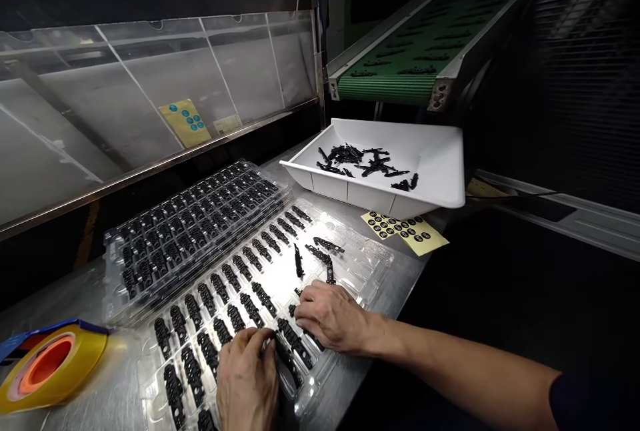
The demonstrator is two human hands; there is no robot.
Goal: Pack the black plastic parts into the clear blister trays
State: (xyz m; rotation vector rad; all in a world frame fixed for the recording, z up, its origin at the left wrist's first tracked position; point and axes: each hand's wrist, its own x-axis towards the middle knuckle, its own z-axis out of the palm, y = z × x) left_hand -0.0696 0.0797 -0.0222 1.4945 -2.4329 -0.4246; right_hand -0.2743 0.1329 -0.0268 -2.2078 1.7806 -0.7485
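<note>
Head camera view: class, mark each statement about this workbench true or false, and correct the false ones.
1. Both hands rest on the clear tray of black parts. True: left hand, right hand.
2. The white bin is filled to the brim. False: only a small scatter of black parts lies in it.
3. A roll of tape lies at the left of the table. True.
4. The yellow sticker sheets lie inside the white bin. False: they lie on the table in front of it.
5. The conveyor belt is red. False: it is green.
</note>
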